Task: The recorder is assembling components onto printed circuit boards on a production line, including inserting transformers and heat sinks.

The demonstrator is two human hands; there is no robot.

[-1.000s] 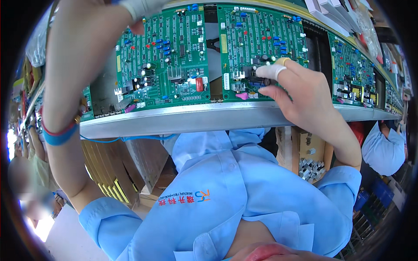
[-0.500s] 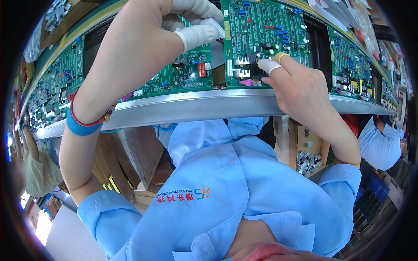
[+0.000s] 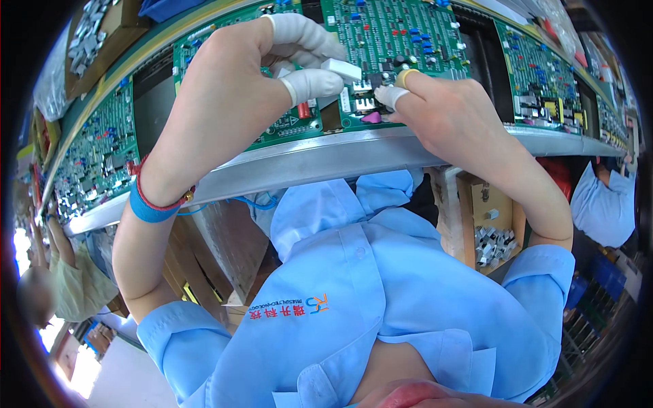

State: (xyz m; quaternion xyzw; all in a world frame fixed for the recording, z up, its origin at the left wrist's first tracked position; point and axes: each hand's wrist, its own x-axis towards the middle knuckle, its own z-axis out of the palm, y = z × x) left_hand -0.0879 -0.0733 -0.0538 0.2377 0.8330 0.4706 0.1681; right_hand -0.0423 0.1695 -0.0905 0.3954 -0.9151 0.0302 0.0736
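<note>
My left hand point(image 3: 235, 95), with white finger cots, is closed on a white rectangular block component point(image 3: 343, 69). The block is held between thumb and fingers, its end over the near left corner of a green circuit board point(image 3: 367, 34). Beside it on that board stand silver heat sinks point(image 3: 365, 100) and a pink blob-like part point(image 3: 371, 117). My right hand point(image 3: 445, 109) is closed at the board just right of the heat sinks, a white cot and a yellow cot on its fingers. What its fingertips pinch is hidden. Another green board point(image 3: 292, 127) lies partly under my left hand.
A metal rail point(image 3: 292, 163) runs along the near edge of the boards. More populated boards point(image 3: 537, 81) sit along the line. A box of small metal parts point(image 3: 495, 246) is below at right; another carton point(image 3: 112, 41) stands far left. Other people work at both sides.
My left hand has brought the white block to the right and nearer, towards the heat sinks, and more of it shows. My right hand stays by the heat sinks. The whole view has shifted slightly.
</note>
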